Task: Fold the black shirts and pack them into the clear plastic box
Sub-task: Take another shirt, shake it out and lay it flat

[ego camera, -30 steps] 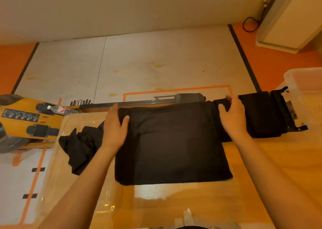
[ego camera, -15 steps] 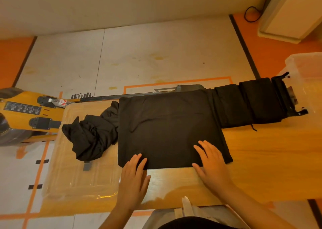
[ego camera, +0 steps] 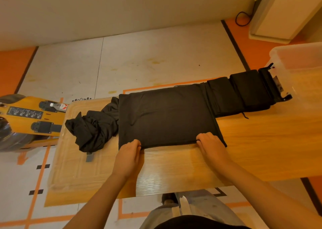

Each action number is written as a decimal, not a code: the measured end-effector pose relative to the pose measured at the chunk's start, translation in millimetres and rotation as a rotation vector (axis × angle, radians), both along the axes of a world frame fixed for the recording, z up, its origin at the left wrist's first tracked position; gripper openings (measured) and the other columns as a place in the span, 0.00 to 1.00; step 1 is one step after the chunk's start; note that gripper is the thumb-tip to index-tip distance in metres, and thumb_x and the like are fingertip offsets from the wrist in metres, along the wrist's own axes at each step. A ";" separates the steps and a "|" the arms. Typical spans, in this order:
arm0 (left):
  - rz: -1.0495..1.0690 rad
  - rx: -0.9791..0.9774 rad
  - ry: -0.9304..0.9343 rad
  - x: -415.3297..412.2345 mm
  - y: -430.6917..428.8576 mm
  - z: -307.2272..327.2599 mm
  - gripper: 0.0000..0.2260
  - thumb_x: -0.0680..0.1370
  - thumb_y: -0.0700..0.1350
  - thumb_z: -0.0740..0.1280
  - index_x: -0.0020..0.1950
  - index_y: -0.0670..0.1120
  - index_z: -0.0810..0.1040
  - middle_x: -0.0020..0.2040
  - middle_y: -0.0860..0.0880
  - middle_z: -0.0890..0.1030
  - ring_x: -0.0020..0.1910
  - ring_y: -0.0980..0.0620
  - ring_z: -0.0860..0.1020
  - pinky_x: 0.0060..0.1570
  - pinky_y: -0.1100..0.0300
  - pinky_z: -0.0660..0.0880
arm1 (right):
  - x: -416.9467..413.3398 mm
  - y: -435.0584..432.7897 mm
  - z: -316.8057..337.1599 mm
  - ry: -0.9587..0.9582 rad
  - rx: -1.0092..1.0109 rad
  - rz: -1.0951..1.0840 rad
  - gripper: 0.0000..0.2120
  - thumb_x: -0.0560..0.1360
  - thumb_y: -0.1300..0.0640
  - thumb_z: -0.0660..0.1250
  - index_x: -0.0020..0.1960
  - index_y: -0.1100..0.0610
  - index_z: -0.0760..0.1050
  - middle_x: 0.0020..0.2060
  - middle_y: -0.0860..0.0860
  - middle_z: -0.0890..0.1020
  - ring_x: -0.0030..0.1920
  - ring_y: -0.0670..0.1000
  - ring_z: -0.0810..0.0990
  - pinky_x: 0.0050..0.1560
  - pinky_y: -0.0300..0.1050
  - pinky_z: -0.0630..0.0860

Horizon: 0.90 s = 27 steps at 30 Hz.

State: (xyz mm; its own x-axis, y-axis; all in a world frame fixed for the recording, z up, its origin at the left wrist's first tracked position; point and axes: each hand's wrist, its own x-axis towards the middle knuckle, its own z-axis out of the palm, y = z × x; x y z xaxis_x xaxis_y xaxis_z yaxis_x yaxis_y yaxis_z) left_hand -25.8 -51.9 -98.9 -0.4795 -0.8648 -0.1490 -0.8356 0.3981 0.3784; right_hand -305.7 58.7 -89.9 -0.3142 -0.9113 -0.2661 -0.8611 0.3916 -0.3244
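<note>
Left hand [ego camera: 129,156] and right hand [ego camera: 211,146] curl knuckles-up, gripping the near edge of one flat shirt [ego camera: 165,114], left of the one box [ego camera: 299,58]. I count two folded shirts [ego camera: 249,89] just beside the box, one crumpled shirt [ego camera: 94,129] farthest from it.

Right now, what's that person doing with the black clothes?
A person is folding black shirts on a wooden table. The left hand and right hand grip the near edge of the flat shirt. A crumpled pile waits on the left. Folded shirts lie on the right beside the clear plastic box, not yet packed.
</note>
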 end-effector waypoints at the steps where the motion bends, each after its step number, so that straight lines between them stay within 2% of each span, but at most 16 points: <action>1: 0.022 0.023 0.009 -0.8 -3.7 4.0 0.04 0.83 0.46 0.57 0.51 0.49 0.70 0.42 0.52 0.76 0.38 0.56 0.74 0.36 0.61 0.72 | -0.6 -1.4 4.5 -0.017 -0.011 -0.039 0.11 0.83 0.53 0.55 0.62 0.52 0.71 0.53 0.49 0.77 0.52 0.47 0.76 0.50 0.39 0.73; 3: 0.009 0.030 0.022 -3.3 -9.5 12.6 0.03 0.83 0.46 0.55 0.52 0.49 0.66 0.37 0.52 0.74 0.34 0.54 0.74 0.30 0.61 0.67 | -1.8 -1.9 9.4 -0.042 -0.063 -0.098 0.10 0.83 0.54 0.53 0.60 0.53 0.71 0.44 0.47 0.75 0.41 0.44 0.75 0.38 0.35 0.71; 5: -0.031 0.007 0.041 -6.2 -16.0 22.8 0.04 0.84 0.46 0.54 0.53 0.47 0.65 0.34 0.53 0.71 0.30 0.52 0.72 0.27 0.59 0.64 | -3.4 -2.7 17.7 -0.072 -0.093 -0.134 0.09 0.83 0.53 0.53 0.57 0.53 0.70 0.37 0.44 0.72 0.36 0.43 0.72 0.32 0.34 0.66; 8: -0.123 0.008 0.021 -1.8 -32.9 45.7 0.09 0.82 0.52 0.57 0.51 0.47 0.68 0.32 0.54 0.72 0.29 0.56 0.71 0.28 0.61 0.63 | -14.4 -4.3 38.9 -0.038 -0.099 0.053 0.11 0.80 0.46 0.58 0.57 0.52 0.69 0.39 0.43 0.74 0.36 0.43 0.73 0.35 0.36 0.69; 11: -0.289 0.030 -0.126 12.2 -53.0 72.7 0.14 0.77 0.59 0.65 0.49 0.49 0.69 0.37 0.54 0.76 0.34 0.58 0.73 0.34 0.61 0.70 | -26.7 -5.2 65.5 0.015 0.086 0.275 0.18 0.76 0.39 0.63 0.58 0.50 0.69 0.48 0.46 0.77 0.44 0.46 0.76 0.44 0.39 0.75; 13: -0.339 -0.001 -0.148 18.8 -64.4 89.4 0.14 0.76 0.59 0.66 0.47 0.49 0.72 0.40 0.55 0.77 0.37 0.58 0.74 0.37 0.60 0.72 | -30.9 -6.4 79.2 0.049 0.127 0.328 0.18 0.76 0.39 0.63 0.57 0.50 0.70 0.48 0.46 0.75 0.46 0.47 0.76 0.46 0.41 0.74; 16: -0.364 -0.093 -0.051 22.0 -79.8 112.4 0.06 0.77 0.52 0.66 0.46 0.51 0.74 0.43 0.55 0.77 0.40 0.55 0.75 0.39 0.61 0.69 | -34.0 -12.1 99.4 -0.037 -0.028 0.286 0.11 0.76 0.43 0.64 0.51 0.49 0.71 0.45 0.44 0.75 0.45 0.45 0.75 0.46 0.40 0.75; 19: -0.282 -0.124 0.073 25.3 -95.6 139.0 0.01 0.77 0.46 0.68 0.47 0.50 0.77 0.43 0.53 0.78 0.41 0.55 0.75 0.41 0.61 0.70 | -38.9 -23.7 122.9 -0.154 -0.135 0.198 0.06 0.76 0.47 0.66 0.49 0.49 0.75 0.43 0.46 0.79 0.45 0.47 0.78 0.46 0.47 0.78; 22: -0.152 -0.103 0.232 33.6 -107.9 166.1 0.02 0.76 0.42 0.71 0.47 0.48 0.80 0.43 0.52 0.81 0.44 0.55 0.78 0.44 0.63 0.73 | -46.0 -34.3 149.1 -0.232 -0.199 0.166 0.04 0.76 0.50 0.68 0.49 0.48 0.76 0.43 0.47 0.80 0.45 0.47 0.78 0.46 0.48 0.78; 24: -0.092 -0.094 0.324 40.5 -113.8 184.3 0.04 0.75 0.40 0.71 0.47 0.49 0.80 0.44 0.53 0.81 0.46 0.56 0.78 0.46 0.65 0.73 | -52.1 -38.6 169.5 -0.271 -0.265 0.157 0.03 0.76 0.52 0.68 0.50 0.49 0.77 0.43 0.46 0.80 0.46 0.45 0.78 0.45 0.44 0.77; 27: -0.041 -0.102 0.412 51.1 -121.4 209.2 0.09 0.76 0.38 0.69 0.46 0.52 0.79 0.45 0.54 0.81 0.47 0.57 0.78 0.48 0.62 0.73 | -62.4 -44.1 198.6 -0.273 -0.364 0.161 0.04 0.78 0.54 0.65 0.50 0.48 0.78 0.43 0.43 0.79 0.46 0.42 0.77 0.45 0.38 0.72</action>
State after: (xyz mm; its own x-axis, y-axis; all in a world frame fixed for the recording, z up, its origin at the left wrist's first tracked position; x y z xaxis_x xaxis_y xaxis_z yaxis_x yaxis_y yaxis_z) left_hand 25.4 -173.3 110.3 -0.5156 -0.8441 0.1471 -0.6056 0.4805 0.6343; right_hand -368.0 14.6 108.7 -0.1245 -0.9919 0.0261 -0.7660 0.0793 -0.6380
